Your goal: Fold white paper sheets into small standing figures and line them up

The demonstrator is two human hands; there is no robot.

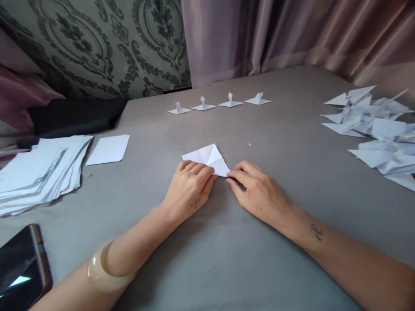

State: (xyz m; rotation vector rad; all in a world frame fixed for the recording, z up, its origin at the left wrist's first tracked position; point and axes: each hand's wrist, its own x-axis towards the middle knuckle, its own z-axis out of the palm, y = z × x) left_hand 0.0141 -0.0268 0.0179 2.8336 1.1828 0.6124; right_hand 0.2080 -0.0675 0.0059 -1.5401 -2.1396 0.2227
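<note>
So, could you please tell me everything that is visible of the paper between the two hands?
The paper is small, white and thin-looking, with no print on the visible side. Crease lines meet near its middle, and its panels catch the light differently, so it does not look quite flat. One corner points away from the person. It is at the grey surface. The left hand covers its near-left part; the right hand's fingertips are at its right corner.

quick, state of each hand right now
Left hand: closed, holding the creased white piece of paper.
Right hand: at the paper's right corner; whether closed on it cannot be told.
</note>
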